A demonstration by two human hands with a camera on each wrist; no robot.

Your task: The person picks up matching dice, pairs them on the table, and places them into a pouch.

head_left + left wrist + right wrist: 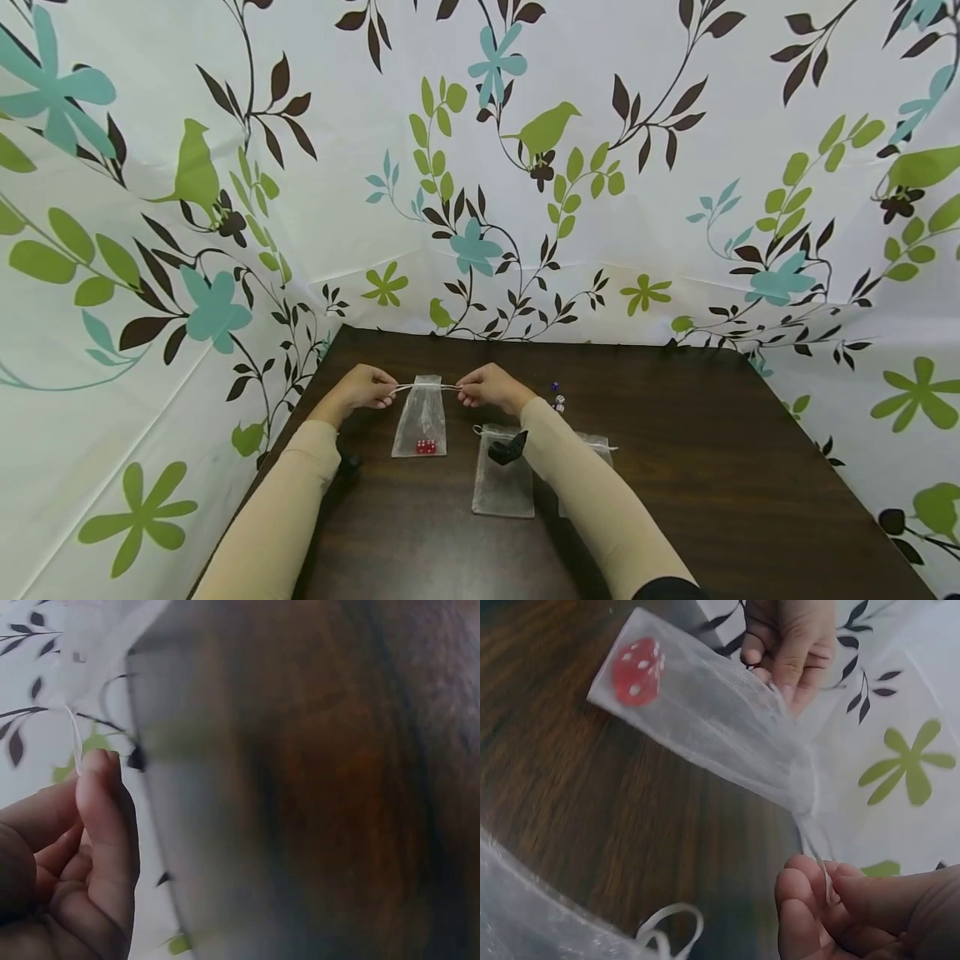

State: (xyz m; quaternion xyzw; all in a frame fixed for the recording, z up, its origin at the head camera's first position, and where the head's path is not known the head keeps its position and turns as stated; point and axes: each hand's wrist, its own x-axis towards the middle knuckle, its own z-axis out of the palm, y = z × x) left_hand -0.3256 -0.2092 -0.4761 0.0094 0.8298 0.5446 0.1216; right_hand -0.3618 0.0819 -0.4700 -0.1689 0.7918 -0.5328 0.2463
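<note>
A sheer white drawstring pouch [423,417] with red dice [426,447] at its bottom hangs or lies between my hands; its neck is gathered narrow. My left hand [363,387] pinches the drawstring's left end, and the white cord [76,739] shows above thumb and finger in the left wrist view. On the other side, my right hand [491,388] pinches the right end of the cord, drawn out sideways. The right wrist view shows the pouch [712,712] with red, white-dotted dice [637,671] inside and the cord running to my right fingers.
A second sheer pouch [502,487] lies on the dark wooden table [720,467], right of the first. Another pouch [597,443] is partly covered by my right forearm. Loose blue and white dice [558,402] sit beyond the right wrist. Patterned cloth [540,275] surrounds the table.
</note>
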